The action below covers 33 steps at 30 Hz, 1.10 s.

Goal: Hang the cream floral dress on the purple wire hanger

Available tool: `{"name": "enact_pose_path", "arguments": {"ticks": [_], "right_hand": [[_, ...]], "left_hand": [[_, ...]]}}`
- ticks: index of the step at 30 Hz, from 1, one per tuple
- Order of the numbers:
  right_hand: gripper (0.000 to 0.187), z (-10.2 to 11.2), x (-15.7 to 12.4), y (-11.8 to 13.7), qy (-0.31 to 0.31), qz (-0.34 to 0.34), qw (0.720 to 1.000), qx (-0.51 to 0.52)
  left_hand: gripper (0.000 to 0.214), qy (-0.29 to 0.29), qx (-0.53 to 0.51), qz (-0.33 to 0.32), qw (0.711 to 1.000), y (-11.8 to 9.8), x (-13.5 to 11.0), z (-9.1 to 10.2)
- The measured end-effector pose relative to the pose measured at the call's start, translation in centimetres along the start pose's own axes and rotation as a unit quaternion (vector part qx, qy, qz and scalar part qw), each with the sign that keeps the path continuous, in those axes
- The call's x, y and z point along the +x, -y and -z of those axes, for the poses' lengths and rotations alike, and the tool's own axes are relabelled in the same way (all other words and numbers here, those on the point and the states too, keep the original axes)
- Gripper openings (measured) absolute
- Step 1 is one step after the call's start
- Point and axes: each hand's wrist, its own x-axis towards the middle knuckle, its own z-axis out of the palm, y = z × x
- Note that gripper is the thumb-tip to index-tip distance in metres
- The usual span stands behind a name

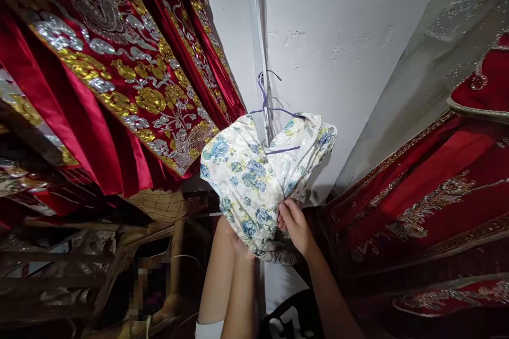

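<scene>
A short white blouse with blue, green and yellow flowers (246, 169) hangs in front of me on a thin purple wire hanger (265, 108). Its front panels cross over, and the lower hem looks gathered or fringed. My right hand (294, 222) is closed on the blouse's front, pinching the fabric near the overlap between thumb and fingers. At the lower left of the blouse is my left hand (237, 244), partly under the hem. The cloth hides its fingers, so their grip does not show.
A red garment with gold and silver sequins (151, 85) hangs at the left. More red embroidered clothing (433, 206) fills the right side. A pale upright post (260, 37) stands before the white wall (338, 16). At lower left is a wooden frame (119, 254).
</scene>
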Motion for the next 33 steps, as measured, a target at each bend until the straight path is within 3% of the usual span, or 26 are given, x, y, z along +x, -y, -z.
{"name": "enact_pose_path", "arguments": {"ticks": [3,6,8,9,11,13,15,18,23,25,29,31,33], "right_hand": [[0.043,-0.9,1.7,0.9,0.058,0.002,0.998,-0.034],[0.04,-2.5,1.5,1.0,0.042,0.012,0.999,-0.008],[0.037,-3.3,0.6,0.7,0.021,0.01,0.999,0.023],[0.036,-3.4,0.2,0.6,0.012,0.002,0.999,0.035],[0.033,-3.0,-0.3,0.6,0.004,-0.021,0.999,0.039],[0.029,-2.3,-0.4,0.9,0.009,-0.038,0.999,0.02],[0.025,-1.7,-0.3,1.2,0.034,-0.047,0.998,-0.007],[0.02,-1.3,-0.6,1.1,0.091,-0.07,0.992,-0.043],[0.019,-1.3,0.2,2.2,0.092,-0.063,0.991,-0.079],[0.021,-1.6,2.3,5.1,0.058,-0.028,0.989,-0.131],[0.026,-3.1,8.8,13.8,0.022,0.081,0.97,-0.226],[0.028,-3.8,11.4,16.9,0.01,0.146,0.969,-0.198],[0.026,-4.1,12.5,18.1,0.005,0.17,0.973,-0.158]], "left_hand": [[0.088,-0.043,-0.029,0.013,0.999,1.0,-0.2,0.9],[0.075,-0.059,-0.007,0.003,0.998,0.9,-0.2,1.9],[0.066,-0.119,0.009,-0.042,0.992,1.3,0.0,2.5],[0.064,-0.173,0.021,-0.085,0.981,1.8,0.1,2.7],[0.064,-0.295,0.061,-0.202,0.932,3.0,0.5,2.7],[0.062,-0.346,0.134,-0.301,0.879,4.2,0.7,1.9],[0.055,-0.284,0.221,-0.342,0.868,5.0,0.8,0.4],[0.039,-0.164,0.269,-0.334,0.888,5.6,0.9,-2.1],[0.006,-0.187,0.266,-0.366,0.872,6.2,1.1,-3.7],[0.016,-0.184,0.281,-0.37,0.866,6.5,1.3,-3.7],[0.018,-0.156,0.312,-0.371,0.86,7.5,2.3,-4.7],[0.019,-0.112,0.336,-0.38,0.855,7.9,3.1,-5.3],[0.022,-0.045,0.374,-0.38,0.845,7.1,3.9,-5.5]]}}
